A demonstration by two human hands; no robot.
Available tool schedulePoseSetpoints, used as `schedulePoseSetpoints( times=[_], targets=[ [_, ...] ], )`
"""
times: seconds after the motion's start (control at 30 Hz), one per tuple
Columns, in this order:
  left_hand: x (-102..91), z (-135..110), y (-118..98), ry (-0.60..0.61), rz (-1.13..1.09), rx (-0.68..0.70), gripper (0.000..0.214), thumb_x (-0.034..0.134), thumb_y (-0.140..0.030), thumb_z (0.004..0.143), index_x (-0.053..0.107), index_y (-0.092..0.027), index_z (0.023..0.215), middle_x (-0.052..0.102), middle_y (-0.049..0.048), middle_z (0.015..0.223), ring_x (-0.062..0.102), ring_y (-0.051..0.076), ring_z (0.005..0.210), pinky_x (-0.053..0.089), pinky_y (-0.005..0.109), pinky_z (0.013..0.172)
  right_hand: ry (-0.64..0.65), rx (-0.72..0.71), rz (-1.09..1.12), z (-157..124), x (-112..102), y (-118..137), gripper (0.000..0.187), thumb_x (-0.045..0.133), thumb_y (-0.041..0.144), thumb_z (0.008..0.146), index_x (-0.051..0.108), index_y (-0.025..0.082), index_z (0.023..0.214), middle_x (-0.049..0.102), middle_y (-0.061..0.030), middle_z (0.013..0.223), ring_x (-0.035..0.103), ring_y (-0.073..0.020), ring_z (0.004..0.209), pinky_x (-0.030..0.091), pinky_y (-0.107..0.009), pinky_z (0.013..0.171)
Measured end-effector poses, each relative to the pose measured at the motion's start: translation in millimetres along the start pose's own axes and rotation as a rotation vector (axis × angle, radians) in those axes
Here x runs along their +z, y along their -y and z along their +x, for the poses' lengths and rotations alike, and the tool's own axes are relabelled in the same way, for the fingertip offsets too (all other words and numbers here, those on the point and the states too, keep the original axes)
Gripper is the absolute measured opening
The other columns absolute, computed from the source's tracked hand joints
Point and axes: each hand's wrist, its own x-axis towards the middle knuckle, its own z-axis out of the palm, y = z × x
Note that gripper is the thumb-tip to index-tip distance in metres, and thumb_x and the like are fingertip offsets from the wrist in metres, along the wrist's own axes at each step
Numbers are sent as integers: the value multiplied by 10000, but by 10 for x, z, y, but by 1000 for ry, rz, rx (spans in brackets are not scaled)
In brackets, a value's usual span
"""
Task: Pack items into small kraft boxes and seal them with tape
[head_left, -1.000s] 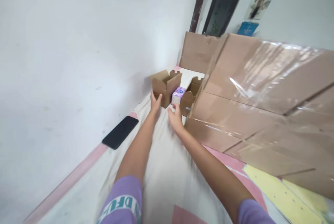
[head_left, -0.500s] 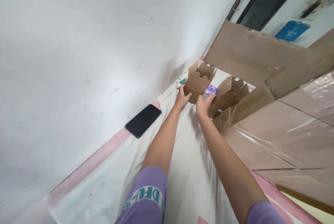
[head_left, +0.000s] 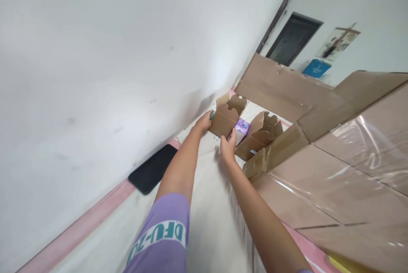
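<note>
My left hand (head_left: 204, 122) is beside the left open cardboard box (head_left: 224, 121), its fingers closed at a small green-and-white packet (head_left: 212, 114) that is mostly hidden by the hand and box. My right hand (head_left: 228, 147) is at the near end of a purple tissue pack (head_left: 242, 126). A finger touches the pack's edge, and the thumb stands apart from it with nothing between them. The pack lies between the left box and a second open cardboard box (head_left: 259, 135) on the right. Both boxes stand with their flaps up.
A black phone (head_left: 153, 169) lies along the white wall (head_left: 95, 73). A large taped cardboard carton (head_left: 350, 158) borders the right side, with a cardboard panel (head_left: 280, 86) behind the boxes. Pale cloth (head_left: 213, 205) covers the surface. A blue bag (head_left: 316, 68) is in the background.
My left hand has shifted from the left box's side to the green-and-white packet. My right hand has drawn back slightly from the purple pack. The camera view has shifted.
</note>
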Motion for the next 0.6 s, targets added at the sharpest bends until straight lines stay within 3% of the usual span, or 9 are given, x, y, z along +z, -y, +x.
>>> schedulePoseSetpoints(
  times=[0.2,0.4,0.6],
  targets=[
    [93,-65,264,-27,87,-62,423,644,-412,969,601,-213,1340,592,114,1409,602,273,1249,525,519,1054,12,74,75,115,-31,-142,736,600,283,671,526,185,1397,398,-159,1513,505,-277,1364,384,-452,1194],
    [81,-45,340,-32,27,-61,417,644,-407,971,604,-203,1332,595,116,1402,611,267,1230,537,515,1037,61,121,245,167,-24,-69,711,667,263,634,479,220,1319,565,-108,1327,575,-234,1210,455,-429,1098],
    [-8,-8,321,-10,-106,-77,401,652,-404,967,619,-182,1299,622,112,1356,630,259,1197,552,506,1014,92,130,329,117,-67,4,731,706,275,628,470,226,1318,610,-93,1290,594,-233,1153,474,-422,1055]
  ],
)
